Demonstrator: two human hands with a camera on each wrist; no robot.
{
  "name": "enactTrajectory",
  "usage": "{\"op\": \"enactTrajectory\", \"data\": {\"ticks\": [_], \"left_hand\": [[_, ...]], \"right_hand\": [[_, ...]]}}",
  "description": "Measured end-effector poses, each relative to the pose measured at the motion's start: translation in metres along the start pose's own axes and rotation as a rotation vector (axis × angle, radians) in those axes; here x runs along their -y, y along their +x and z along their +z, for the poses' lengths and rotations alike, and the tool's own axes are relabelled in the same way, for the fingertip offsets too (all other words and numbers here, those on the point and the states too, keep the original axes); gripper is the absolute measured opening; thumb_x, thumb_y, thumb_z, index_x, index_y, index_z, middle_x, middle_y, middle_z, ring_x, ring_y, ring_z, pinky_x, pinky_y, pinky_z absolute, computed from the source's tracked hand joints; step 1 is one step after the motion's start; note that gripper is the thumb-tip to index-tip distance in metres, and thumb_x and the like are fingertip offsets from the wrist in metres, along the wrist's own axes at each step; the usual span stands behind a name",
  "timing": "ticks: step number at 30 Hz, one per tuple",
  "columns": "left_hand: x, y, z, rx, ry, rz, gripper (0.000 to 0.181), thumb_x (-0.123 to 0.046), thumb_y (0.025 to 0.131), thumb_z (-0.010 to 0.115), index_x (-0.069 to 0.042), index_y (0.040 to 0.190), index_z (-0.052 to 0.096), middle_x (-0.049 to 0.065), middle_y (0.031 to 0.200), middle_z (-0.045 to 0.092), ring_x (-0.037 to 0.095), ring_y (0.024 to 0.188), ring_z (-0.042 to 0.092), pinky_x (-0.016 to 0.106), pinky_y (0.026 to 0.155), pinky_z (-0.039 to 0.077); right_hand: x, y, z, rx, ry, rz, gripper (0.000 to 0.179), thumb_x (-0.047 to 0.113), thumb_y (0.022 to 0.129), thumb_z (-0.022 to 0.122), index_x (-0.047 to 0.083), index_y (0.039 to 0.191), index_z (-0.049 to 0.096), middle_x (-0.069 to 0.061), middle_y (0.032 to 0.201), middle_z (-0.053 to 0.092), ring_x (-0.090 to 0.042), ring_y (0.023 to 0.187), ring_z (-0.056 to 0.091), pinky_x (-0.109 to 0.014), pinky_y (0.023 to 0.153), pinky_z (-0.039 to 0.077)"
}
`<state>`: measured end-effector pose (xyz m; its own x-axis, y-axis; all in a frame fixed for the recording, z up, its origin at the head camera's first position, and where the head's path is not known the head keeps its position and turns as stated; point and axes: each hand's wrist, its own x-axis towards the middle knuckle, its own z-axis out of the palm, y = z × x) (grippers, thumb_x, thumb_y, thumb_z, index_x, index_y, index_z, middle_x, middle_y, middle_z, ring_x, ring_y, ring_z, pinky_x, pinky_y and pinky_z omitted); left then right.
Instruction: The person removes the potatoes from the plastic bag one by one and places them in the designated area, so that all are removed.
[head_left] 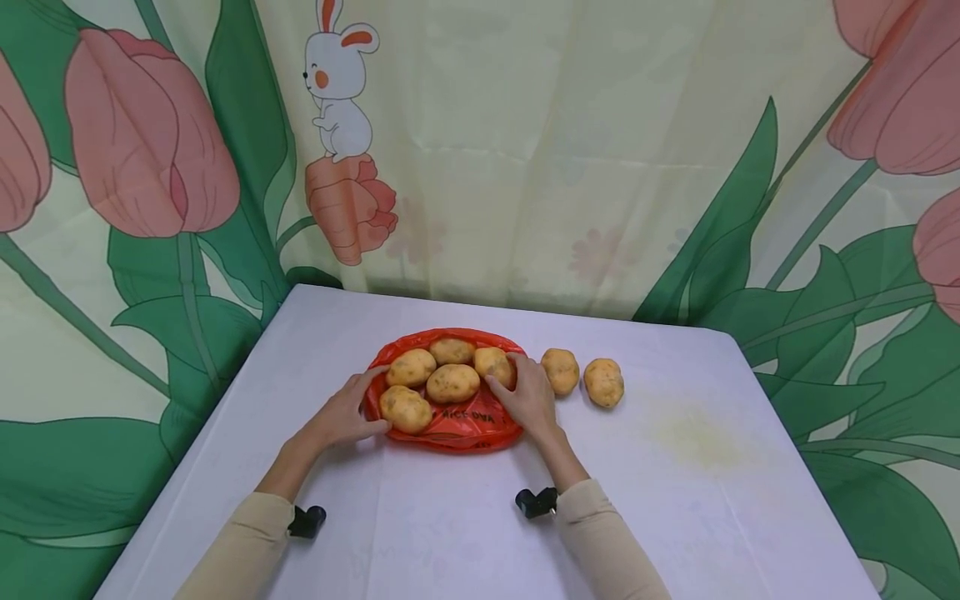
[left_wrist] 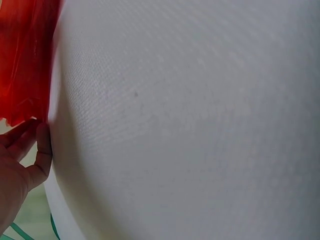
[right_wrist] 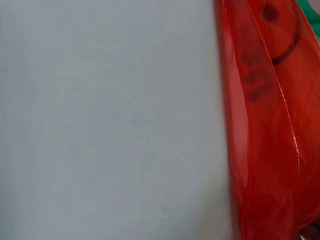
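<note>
The red plastic bag lies spread towards the far side of the white table, a little left of centre, with five potatoes within its rim. Two more, the nearer-in loose potato and the outer loose potato, sit side by side to its right.

The right hand grips the right-hand potato at the bag's right edge: the thumb is on its near side and the fingers on its right, parted by roughly its breadth. The left hand is at the bag's left rim, its thumb and forefinger well parted beside the near-left potato; the left wrist view is too cropped to tell whether it pinches the plastic or only touches it.

The potatoes should be firm and fairly weighty for their size, apt to roll but hard to bruise, so a broad hold across the middle suits each one. The film looks thin, light, limp and a bit slick; it would crumple under one fingertip and might stretch or tear under load. Its gathered rim, taken left and right, seems the sounder hold.
</note>
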<state>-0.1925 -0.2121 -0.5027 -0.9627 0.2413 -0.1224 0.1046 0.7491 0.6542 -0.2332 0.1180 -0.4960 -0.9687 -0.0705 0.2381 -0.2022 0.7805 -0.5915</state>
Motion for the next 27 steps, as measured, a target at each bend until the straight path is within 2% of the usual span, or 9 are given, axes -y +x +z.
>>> {"op": "enactTrajectory", "data": {"ticks": [16,27], "left_hand": [[0.001,0.000,0.000,0.003,0.007,0.007,0.096,-0.043,0.079,0.078,-0.027,0.159,0.026,0.023,0.149,0.039,0.048,0.135,0.045,0.070,0.105,0.042],[0.002,0.000,0.001,-0.010,0.010,0.014,0.096,-0.043,0.078,0.078,-0.027,0.158,0.028,0.022,0.148,0.040,0.046,0.133,0.047,0.069,0.105,0.043]], "right_hand": [[0.002,-0.017,-0.002,-0.127,0.152,-0.028,0.056,0.035,0.088,0.080,0.003,0.131,0.062,-0.017,0.117,0.067,-0.033,0.109,0.060,-0.048,0.096,0.051],[0.009,-0.032,-0.017,-0.139,0.261,-0.016,0.055,0.031,0.088,0.081,0.004,0.132,0.062,-0.015,0.120,0.067,-0.031,0.112,0.060,-0.049,0.099,0.050]]}}
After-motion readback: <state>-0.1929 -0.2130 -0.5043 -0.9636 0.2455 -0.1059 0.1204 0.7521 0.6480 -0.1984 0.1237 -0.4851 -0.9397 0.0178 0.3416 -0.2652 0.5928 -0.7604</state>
